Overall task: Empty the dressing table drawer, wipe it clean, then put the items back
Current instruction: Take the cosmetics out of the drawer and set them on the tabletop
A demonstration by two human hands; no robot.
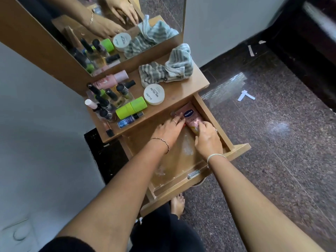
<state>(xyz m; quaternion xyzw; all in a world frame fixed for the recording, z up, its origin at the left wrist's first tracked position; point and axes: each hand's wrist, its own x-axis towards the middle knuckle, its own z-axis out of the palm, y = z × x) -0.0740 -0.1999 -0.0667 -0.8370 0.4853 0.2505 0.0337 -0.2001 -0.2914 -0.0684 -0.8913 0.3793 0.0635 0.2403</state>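
ok, your right hand [207, 140] has fingers curled round the near end of the pink vaseline tube [189, 115]; your left hand [168, 130] lies flat, straight fingers touching its side. tube sits in the open drawer [211, 118], far right corner. striped cloth [169, 70] and nail polish jar [154, 94] up on the tabletop [181, 89].

Home bedroom, prob: dressing table [181, 91] w/ mirror [112, 24], nail polish bottles [109, 100], granite floor [272, 133].
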